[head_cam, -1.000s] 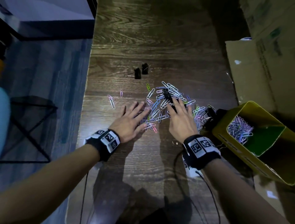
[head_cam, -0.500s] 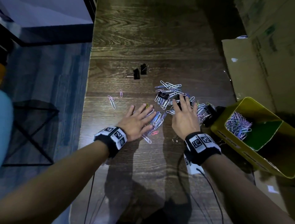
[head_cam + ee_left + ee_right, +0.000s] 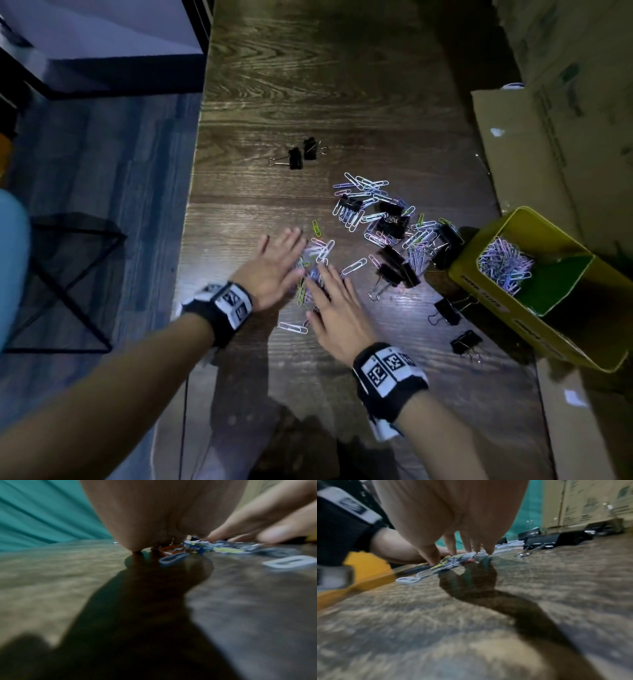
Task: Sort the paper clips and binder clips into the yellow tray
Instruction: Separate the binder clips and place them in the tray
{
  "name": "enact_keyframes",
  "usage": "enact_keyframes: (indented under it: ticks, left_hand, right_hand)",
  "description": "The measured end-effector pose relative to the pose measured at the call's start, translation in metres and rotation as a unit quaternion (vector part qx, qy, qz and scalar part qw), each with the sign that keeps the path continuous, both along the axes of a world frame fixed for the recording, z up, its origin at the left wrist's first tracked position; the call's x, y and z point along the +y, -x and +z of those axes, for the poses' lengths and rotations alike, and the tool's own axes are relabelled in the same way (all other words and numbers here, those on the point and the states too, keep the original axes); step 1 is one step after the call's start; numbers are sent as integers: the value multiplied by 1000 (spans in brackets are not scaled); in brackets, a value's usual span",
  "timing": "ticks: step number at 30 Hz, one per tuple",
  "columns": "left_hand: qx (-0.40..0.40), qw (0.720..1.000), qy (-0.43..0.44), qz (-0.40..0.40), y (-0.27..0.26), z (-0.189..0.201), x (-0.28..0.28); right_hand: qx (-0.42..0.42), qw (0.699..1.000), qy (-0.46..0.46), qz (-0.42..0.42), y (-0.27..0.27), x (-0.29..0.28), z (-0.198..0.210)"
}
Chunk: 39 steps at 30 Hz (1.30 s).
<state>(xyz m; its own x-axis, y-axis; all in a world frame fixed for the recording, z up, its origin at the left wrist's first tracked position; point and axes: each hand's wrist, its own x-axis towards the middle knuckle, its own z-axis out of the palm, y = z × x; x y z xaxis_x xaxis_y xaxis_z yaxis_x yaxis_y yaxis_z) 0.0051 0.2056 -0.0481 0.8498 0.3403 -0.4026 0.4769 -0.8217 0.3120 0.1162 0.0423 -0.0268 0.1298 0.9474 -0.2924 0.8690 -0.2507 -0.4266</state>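
Note:
Coloured paper clips (image 3: pixel 370 212) mixed with black binder clips (image 3: pixel 394 219) lie scattered mid-table. My left hand (image 3: pixel 277 263) and right hand (image 3: pixel 335 305) both lie flat, fingers straight, pressing a small bunch of paper clips (image 3: pixel 317 260) between them. The right wrist view shows fingertips (image 3: pixel 477 550) touching that bunch of clips (image 3: pixel 452 561); the left wrist view shows the same bunch of clips (image 3: pixel 193 546) under the palm. The yellow tray (image 3: pixel 496 315) stands at the right, with a heap of paper clips (image 3: pixel 503 263) in one compartment beside a green divider.
Two binder clips (image 3: pixel 301 154) lie apart at the back. More binder clips (image 3: pixel 445 310) sit near the tray's front. Cardboard boxes (image 3: pixel 548 120) line the right side. The table's left edge (image 3: pixel 191 222) drops to the floor.
Both hands have slid back toward me and leftward, dragging a small bunch of paper clips away from the main pile; the hands are now closer together.

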Motion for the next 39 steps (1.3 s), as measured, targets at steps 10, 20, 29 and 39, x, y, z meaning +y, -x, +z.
enact_keyframes:
  ticks: [10, 20, 29, 39]
  left_hand:
    - [-16, 999, 13, 29, -34, 10, 0]
    - [-19, 993, 58, -97, 15, 8, -44]
    - [14, 996, -14, 88, 33, 31, -46]
    - [-78, 975, 103, 179, 27, 29, -74]
  right_hand:
    - [-39, 996, 72, -33, -26, 23, -7]
    - [39, 999, -1, 0, 12, -31, -3]
    - [-15, 996, 55, -72, 14, -16, 12]
    - [87, 983, 57, -151, 14, -12, 16]
